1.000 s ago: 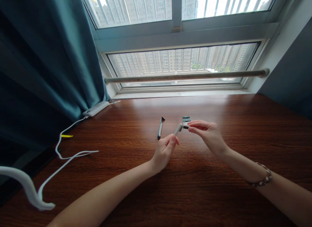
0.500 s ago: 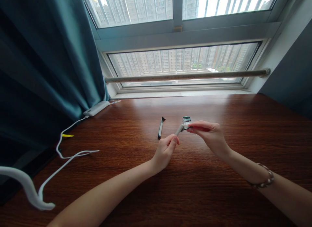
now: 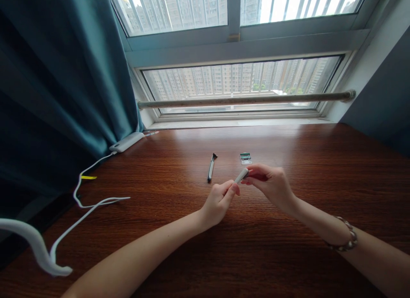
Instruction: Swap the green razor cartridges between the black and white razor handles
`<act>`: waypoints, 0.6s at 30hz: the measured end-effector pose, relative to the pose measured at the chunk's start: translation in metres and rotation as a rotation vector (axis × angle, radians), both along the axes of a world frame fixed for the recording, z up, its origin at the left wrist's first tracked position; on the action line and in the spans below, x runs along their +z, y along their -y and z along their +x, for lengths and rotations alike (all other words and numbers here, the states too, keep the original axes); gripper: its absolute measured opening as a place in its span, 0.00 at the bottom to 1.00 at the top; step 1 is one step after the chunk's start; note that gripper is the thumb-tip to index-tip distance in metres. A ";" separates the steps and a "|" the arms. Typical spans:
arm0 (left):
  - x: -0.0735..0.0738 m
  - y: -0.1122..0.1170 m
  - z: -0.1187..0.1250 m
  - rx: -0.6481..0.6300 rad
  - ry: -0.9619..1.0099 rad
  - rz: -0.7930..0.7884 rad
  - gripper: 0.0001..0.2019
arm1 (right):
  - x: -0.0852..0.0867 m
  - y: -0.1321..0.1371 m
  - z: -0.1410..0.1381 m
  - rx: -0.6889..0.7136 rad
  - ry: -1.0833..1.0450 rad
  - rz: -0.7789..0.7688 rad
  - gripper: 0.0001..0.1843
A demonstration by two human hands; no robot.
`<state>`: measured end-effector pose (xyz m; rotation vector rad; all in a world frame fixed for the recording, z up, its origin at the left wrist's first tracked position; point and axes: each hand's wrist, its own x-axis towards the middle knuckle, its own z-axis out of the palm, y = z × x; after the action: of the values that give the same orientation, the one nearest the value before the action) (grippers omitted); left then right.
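My left hand [image 3: 221, 200] is closed round the near part of a short light grey bar [image 3: 241, 176] with a dark edge at its far end. The bar points up and to the right, above the table. My right hand [image 3: 267, 182] has thumb and fingers pinched at that far end; what lies between the fingertips is hidden. Just beyond my right hand lies a small clear tray [image 3: 246, 158] with green and dark strips, perhaps razor cartridges. To the left, a razor [image 3: 211, 168] with a grey and black handle lies on the table, its head pointing away.
The brown wooden table [image 3: 179, 153] runs back to a window with a metal rail [image 3: 250, 100]. At the left lie a white power bank [image 3: 127, 142], a white cable [image 3: 78, 191] with a yellow tag [image 3: 89, 177], and a curved white tube [image 3: 35, 242]. A blue curtain [image 3: 80, 76] hangs there.
My right hand has come down and nearer, away from the clear tray, to the bar's far end. The bar in my left hand has shifted slightly right and nearer.
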<state>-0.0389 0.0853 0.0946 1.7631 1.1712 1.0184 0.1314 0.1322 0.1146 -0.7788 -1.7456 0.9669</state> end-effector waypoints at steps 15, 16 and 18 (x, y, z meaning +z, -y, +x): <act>-0.013 -0.014 0.000 0.148 0.107 -0.241 0.20 | -0.015 -0.047 0.019 -0.085 -0.404 -0.631 0.15; -0.013 -0.014 0.000 0.155 0.036 -0.213 0.20 | -0.017 -0.051 0.022 -0.129 -0.429 -0.659 0.14; -0.012 -0.014 0.000 0.186 -0.138 -0.128 0.21 | -0.023 -0.060 0.027 -0.200 -0.466 -0.688 0.13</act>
<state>-0.0391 0.0989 0.0825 1.6689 1.4767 0.9169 0.1584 0.1926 0.0920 -1.0270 -0.9058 1.4919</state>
